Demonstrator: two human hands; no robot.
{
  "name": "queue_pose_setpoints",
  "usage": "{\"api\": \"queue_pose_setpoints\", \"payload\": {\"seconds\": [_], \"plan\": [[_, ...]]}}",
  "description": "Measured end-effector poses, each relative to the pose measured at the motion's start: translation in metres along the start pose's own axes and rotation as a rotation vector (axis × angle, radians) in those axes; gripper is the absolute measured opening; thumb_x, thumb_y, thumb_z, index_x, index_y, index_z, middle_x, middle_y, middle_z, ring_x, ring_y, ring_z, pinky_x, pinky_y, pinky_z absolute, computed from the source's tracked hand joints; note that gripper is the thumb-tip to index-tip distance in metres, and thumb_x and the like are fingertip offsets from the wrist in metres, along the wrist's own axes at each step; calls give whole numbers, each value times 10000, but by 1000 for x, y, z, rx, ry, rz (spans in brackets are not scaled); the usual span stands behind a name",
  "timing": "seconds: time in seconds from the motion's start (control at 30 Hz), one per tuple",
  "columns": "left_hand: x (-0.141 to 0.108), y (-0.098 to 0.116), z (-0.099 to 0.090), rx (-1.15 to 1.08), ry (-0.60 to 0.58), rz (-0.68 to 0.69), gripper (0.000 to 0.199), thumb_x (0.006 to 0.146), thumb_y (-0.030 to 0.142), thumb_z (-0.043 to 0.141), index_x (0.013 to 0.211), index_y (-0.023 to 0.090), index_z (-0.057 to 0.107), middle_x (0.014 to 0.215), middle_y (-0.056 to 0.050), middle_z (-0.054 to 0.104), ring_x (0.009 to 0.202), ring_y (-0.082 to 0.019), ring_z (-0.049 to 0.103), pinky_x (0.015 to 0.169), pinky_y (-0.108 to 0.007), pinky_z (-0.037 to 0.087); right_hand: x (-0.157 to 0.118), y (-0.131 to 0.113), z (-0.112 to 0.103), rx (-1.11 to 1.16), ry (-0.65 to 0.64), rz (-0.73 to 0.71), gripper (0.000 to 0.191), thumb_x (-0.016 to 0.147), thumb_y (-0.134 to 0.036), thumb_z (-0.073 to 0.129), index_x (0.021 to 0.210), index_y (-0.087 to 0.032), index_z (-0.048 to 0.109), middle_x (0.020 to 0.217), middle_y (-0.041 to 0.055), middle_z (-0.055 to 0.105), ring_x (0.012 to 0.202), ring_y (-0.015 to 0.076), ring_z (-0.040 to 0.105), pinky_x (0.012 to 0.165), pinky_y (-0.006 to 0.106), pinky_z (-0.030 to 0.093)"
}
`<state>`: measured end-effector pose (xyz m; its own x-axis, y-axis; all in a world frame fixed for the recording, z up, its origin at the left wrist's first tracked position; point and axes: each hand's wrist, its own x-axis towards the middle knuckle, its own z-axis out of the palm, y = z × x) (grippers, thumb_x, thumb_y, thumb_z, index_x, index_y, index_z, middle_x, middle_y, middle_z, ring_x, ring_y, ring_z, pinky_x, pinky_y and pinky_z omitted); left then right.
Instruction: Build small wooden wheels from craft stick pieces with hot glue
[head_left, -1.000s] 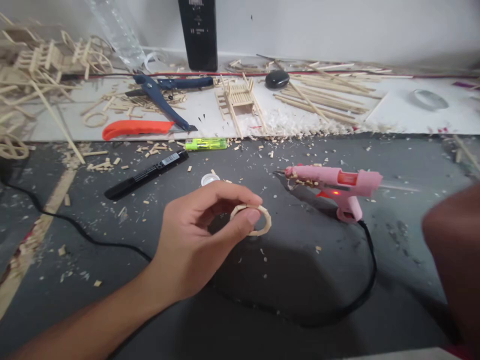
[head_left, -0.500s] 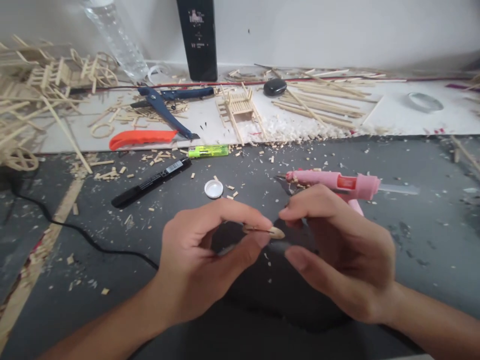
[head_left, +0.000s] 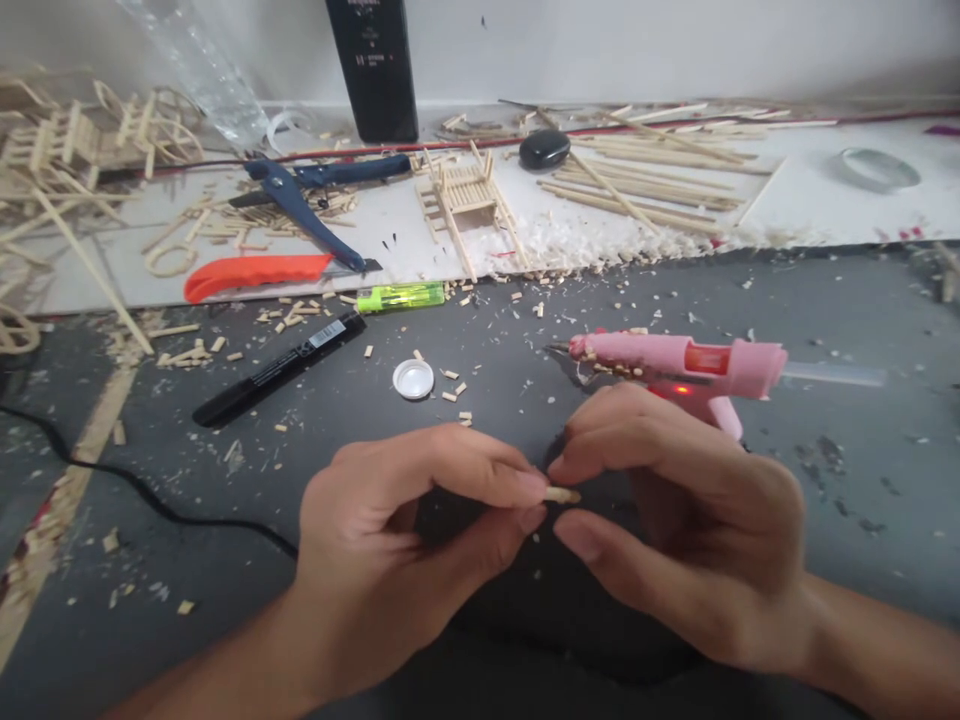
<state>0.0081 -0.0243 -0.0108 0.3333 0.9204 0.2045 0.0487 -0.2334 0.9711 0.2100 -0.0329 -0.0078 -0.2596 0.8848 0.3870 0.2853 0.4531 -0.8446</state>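
Observation:
Between thumb and forefinger, my left hand [head_left: 412, 530] pinches a small pale wooden piece [head_left: 561, 494]. Only its right tip sticks out past the fingertips; the rest is hidden. My right hand [head_left: 682, 510] is curled around that tip, its thumb and forefinger apart with a gap between them and the piece in front. Behind the right hand lies a pink glue gun [head_left: 667, 360] on its side, a red light glowing on it and a clear glue stick [head_left: 832, 373] at its rear. A white bottle cap [head_left: 413, 379] rests beyond my left hand.
Past the cap lie a black marker [head_left: 277, 370], a lighter [head_left: 401, 297], an orange cutter [head_left: 259, 275] and blue pliers [head_left: 307, 215]. A small stick chair [head_left: 472, 195], thin wooden sticks [head_left: 637, 195] and a black box [head_left: 373, 75] stand or lie further back. Wood scraps litter the grey table [head_left: 480, 350].
My right fingers have come nearer to the wooden piece, which has turned slightly in my left fingertips. The camera view has shifted a little.

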Motion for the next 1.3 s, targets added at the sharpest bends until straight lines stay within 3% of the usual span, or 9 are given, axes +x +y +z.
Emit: {"api": "queue_pose_setpoints", "payload": {"seconds": [0.2, 0.5, 0.7, 1.13, 1.3], "plan": [[1, -1, 0, -17, -10, -1, 285, 824, 42, 757, 906, 314, 734, 905, 68, 793, 786, -126, 753, 680, -230, 608, 3, -2, 0, -25, 10, -8, 167, 826, -147, 731, 940, -256, 676, 783, 10, 664, 672, 170, 631, 587, 342, 544], [1, -4, -1, 9, 8, -15, 263, 817, 51, 765, 902, 299, 744, 893, 34, 785, 793, -153, 749, 692, -260, 613, 3, -2, 0, -53, 2, 28, 157, 840, -138, 719, 918, -266, 674, 762, 2, 669, 656, 160, 632, 542, 325, 532], [3, -2, 0, 3, -5, -18, 312, 790, 7, 759, 898, 299, 743, 908, 67, 787, 791, -122, 744, 693, -228, 608, 4, -3, 0, -51, -3, 22, 154, 841, -106, 712, 913, -237, 672, 780, -3, 669, 678, 127, 627, 577, 281, 536], [10, -6, -3, 250, -36, 184, 190, 819, 23, 731, 849, 211, 715, 888, 42, 798, 766, -61, 744, 731, -120, 584, 5, -8, -2, -391, -2, -170, 158, 855, -32, 676, 894, -182, 703, 829, 19, 697, 676, 86, 658, 619, 205, 548], [10, -5, -5, 274, -68, 191, 192, 823, 21, 719, 840, 212, 709, 876, 45, 797, 773, -61, 747, 733, -122, 580, 5, -6, -3, -335, -53, -119, 163, 876, -19, 648, 898, -176, 689, 827, 7, 683, 690, 70, 635, 608, 206, 525]]}}
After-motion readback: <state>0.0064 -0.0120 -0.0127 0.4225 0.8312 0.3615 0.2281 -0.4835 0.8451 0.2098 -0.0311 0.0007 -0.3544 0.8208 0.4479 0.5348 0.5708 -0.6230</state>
